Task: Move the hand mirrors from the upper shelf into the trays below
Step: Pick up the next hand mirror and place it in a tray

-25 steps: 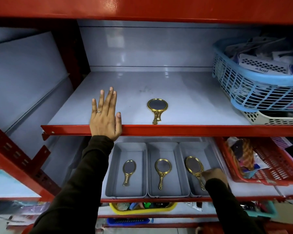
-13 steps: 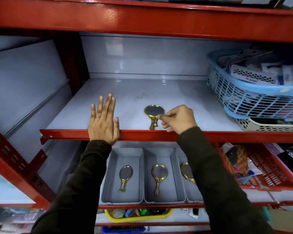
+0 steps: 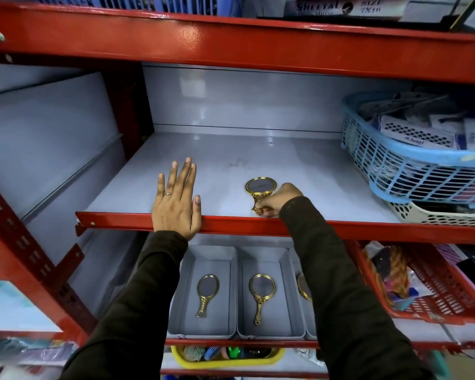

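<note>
A gold hand mirror (image 3: pixel 260 185) lies on the grey upper shelf (image 3: pixel 307 171) near its red front lip. My right hand (image 3: pixel 281 199) is closed on the mirror's handle at the shelf edge. My left hand (image 3: pixel 177 200) lies flat and open on the shelf front, fingers spread, a ring on one finger. Below stand three grey trays. The left tray (image 3: pixel 184 294) holds a gold mirror (image 3: pixel 206 293), the middle tray (image 3: pixel 285 292) holds another mirror (image 3: pixel 261 296). My right sleeve hides most of the right tray and its mirror (image 3: pixel 303 289).
A blue basket (image 3: pixel 412 171) full of packets sits on a white basket (image 3: pixel 444 215) at the upper shelf's right. A red basket (image 3: pixel 439 292) of goods stands right of the trays. A yellow tray (image 3: pixel 231 359) of small items is on the shelf beneath.
My right hand came up from the right tray below to the upper shelf and closed on the mirror's handle. My left hand stayed flat on the shelf edge.
</note>
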A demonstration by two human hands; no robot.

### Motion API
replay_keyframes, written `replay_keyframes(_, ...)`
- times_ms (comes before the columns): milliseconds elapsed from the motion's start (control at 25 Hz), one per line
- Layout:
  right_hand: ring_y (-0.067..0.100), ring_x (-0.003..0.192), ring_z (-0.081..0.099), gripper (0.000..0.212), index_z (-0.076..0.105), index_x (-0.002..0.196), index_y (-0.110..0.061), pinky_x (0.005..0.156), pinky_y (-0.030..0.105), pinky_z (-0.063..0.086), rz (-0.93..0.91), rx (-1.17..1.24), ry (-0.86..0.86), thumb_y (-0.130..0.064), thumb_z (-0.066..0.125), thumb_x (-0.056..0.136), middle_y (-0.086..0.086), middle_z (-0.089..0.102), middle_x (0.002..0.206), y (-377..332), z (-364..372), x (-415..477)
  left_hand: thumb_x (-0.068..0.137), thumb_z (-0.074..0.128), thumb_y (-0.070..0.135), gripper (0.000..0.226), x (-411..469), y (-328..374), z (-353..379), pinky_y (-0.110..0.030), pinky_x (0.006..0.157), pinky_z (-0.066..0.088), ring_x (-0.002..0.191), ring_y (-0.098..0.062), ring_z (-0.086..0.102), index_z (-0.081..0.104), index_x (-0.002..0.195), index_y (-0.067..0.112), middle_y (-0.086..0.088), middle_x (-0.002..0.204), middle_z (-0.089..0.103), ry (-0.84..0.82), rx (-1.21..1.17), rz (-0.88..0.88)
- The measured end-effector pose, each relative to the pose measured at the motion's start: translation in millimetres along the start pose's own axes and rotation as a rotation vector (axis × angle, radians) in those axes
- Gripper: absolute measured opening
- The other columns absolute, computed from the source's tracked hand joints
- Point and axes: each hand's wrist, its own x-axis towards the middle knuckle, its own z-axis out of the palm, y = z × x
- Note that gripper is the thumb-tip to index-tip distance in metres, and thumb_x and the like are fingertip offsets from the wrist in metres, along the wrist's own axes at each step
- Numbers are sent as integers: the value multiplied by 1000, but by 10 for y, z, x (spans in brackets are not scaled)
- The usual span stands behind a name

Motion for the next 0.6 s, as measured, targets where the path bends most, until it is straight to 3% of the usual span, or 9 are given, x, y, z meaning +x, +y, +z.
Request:
replay_keyframes(80, 15, 49, 70, 38, 61, 111, 7, 54, 23, 61, 20, 220, -120, -2, 76, 78, 16, 69, 71, 12, -102, -84, 88, 24, 32, 66, 0, 2, -4, -39, 121, 3, 148, -22, 12, 22, 151, 11, -4, 159, 19, -2, 0, 2)
replay_keyframes(120, 13, 49, 67, 38, 62, 112, 10, 52, 21, 60, 16, 272, -153, -1, 75, 79, 16, 68, 71, 20, -155, -128, 88, 24, 32, 66, -1, 3, -3, -39, 121, 2, 148, -22, 12, 22, 151, 11, -4, 159, 19, -2, 1, 2)
replay_keyframes(320, 11, 60, 69, 24, 73, 101, -2, 66, 25, 63, -60, 419, -269, -11, 78, 79, 11, 74, 82, 81, -401, -471, 88, 25, 31, 67, -10, 11, -9, -39, 121, 3, 149, -22, 12, 21, 151, 9, -5, 159, 19, 3, -7, 3)
replay_keyframes(480, 9, 62, 73, 17, 75, 96, -11, 61, 21, 62, -129, 352, -483, -14, 74, 80, 7, 78, 82, 299, -488, -840, 88, 24, 32, 67, -2, 8, 3, -39, 121, 2, 149, -23, 12, 20, 151, 8, -6, 159, 19, 6, -23, 3)
replay_keyframes(600, 10, 64, 74, 11, 72, 94, -12, 60, 19, 61, -67, 180, -680, -9, 70, 83, 4, 78, 80, 657, -410, -968, 88, 24, 32, 67, 1, 3, 12, -40, 121, 3, 148, -23, 13, 21, 151, 8, -6, 159, 19, 9, -33, 4)
